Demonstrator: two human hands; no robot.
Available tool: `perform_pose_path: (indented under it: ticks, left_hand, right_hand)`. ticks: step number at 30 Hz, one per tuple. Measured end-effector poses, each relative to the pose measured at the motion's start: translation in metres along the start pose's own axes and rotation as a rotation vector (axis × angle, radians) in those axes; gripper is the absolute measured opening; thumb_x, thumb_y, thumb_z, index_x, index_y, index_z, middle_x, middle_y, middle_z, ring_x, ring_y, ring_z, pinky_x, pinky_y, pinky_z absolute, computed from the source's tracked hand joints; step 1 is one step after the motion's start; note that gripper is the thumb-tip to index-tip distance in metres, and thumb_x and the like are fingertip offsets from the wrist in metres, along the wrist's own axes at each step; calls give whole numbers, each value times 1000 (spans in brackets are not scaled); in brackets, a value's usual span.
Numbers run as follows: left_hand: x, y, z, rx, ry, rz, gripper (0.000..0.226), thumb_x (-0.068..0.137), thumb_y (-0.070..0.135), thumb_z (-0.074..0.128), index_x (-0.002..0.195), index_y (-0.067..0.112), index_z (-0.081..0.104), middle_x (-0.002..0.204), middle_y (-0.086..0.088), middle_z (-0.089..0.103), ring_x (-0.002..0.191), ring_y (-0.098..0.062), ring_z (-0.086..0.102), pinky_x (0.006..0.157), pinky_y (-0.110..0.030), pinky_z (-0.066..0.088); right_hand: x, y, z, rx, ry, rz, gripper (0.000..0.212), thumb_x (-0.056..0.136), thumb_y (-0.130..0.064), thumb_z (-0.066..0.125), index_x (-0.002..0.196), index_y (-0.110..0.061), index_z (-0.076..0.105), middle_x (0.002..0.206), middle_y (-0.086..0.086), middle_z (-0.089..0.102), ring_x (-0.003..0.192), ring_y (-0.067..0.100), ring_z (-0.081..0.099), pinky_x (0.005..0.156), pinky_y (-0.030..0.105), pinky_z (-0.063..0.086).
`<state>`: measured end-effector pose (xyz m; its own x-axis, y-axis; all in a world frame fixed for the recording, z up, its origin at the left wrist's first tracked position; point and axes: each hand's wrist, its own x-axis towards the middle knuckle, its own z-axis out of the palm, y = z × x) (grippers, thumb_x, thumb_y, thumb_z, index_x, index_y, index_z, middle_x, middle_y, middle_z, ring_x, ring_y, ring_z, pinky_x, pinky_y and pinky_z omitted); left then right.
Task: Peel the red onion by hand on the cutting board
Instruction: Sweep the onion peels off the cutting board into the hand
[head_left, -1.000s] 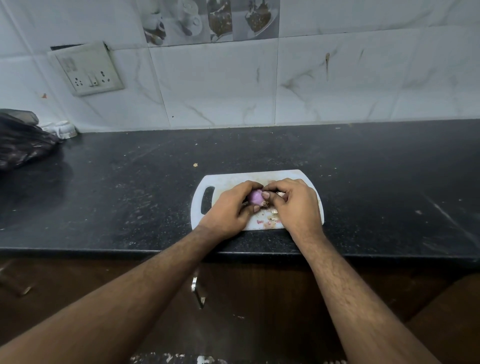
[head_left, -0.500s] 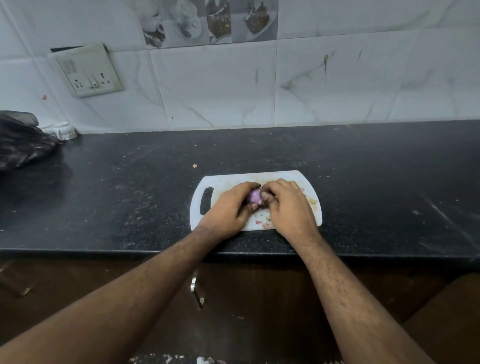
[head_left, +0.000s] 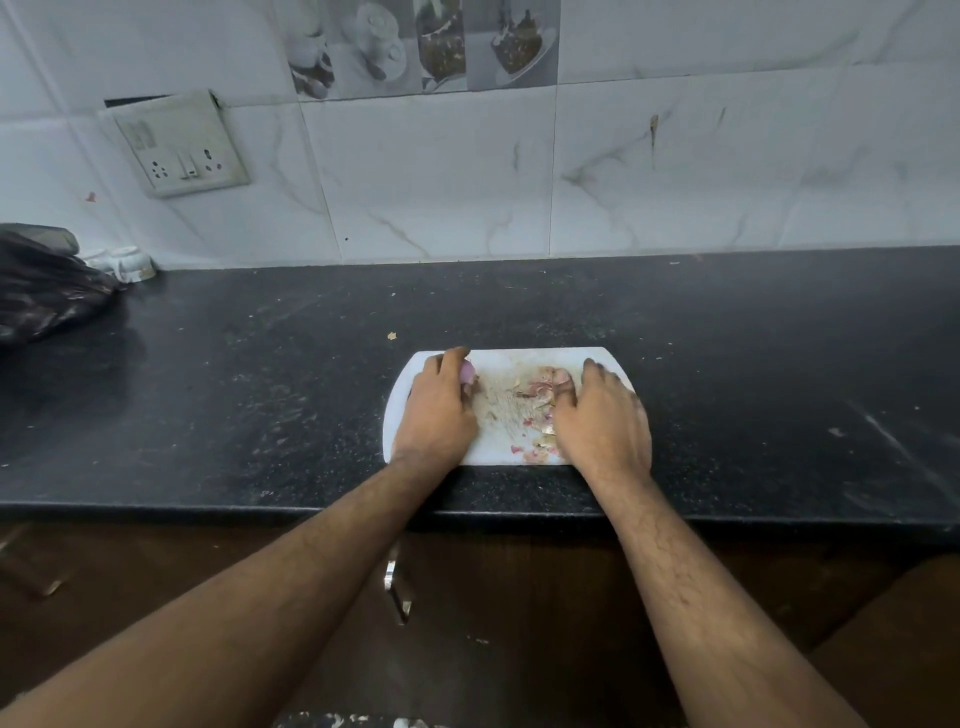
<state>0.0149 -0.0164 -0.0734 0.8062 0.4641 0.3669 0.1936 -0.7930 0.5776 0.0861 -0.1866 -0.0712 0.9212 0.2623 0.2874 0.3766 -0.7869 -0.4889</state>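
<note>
Here, the small purple-red onion is gripped by the left hand over the white plastic cutting board; the right hand is laid with relaxed, spread fingers on papery peel scraps.

- The left hand lies over the left end of the white cutting board, its fingers curled round a small red onion whose purple side shows past the knuckles.
- The right hand rests on the board's right end, well apart from the left, fingers bent down onto a heap of onion skins.
- More skin scraps lie just left of the right wrist.
- The board sits on a black countertop; far left of the left hand lies a dark bag.
- Beyond both hands, on the tiled wall, is a switch plate.
</note>
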Motion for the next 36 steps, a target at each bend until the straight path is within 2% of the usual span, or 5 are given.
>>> perform_pose_path:
  ticks: [6, 12, 23, 30, 36]
  left_hand:
    - [0, -1, 2, 14, -61, -12, 58, 99, 6, 44, 155, 19, 34, 155, -6, 39, 137, -27, 46, 113, -44, 43]
    - [-3, 3, 1, -15, -47, -31, 56, 98, 0, 44, 150, 18, 37, 147, -9, 39, 125, -28, 54, 108, -45, 47]
    - [-2, 2, -2, -152, 98, -80, 25, 102, 4, 41, 123, 15, 48, 114, 1, 36, 81, -14, 50, 79, -28, 41]
    - [-1, 2, 2, -83, 72, -59, 20, 104, 8, 39, 122, 15, 44, 112, 1, 33, 78, -21, 54, 73, -38, 45]
    - [0, -1, 4, -12, 54, -32, 25, 104, 8, 40, 127, 17, 45, 120, -8, 43, 85, -25, 57, 73, -37, 47]
  right_hand:
    - [-10, -10, 2, -111, -140, -280, 53, 111, -39, 24, 154, -11, 38, 156, 4, 47, 140, 23, 47, 114, 40, 37]
    - [4, -5, -9, 422, 43, -64, 40, 111, -40, 35, 120, -16, 65, 119, 5, 67, 104, 17, 62, 82, 30, 43]
    - [30, -22, 6, 270, -531, -338, 53, 107, -58, 29, 144, -31, 55, 144, -11, 59, 131, 13, 55, 112, 43, 43]
    - [21, -10, -8, 447, -669, -415, 50, 101, -66, 30, 131, -46, 64, 137, -21, 63, 128, 4, 57, 115, 39, 41]
    - [1, 6, -15, 55, -603, -779, 63, 98, -70, 33, 146, -32, 50, 152, -17, 39, 126, 4, 53, 98, 27, 49]
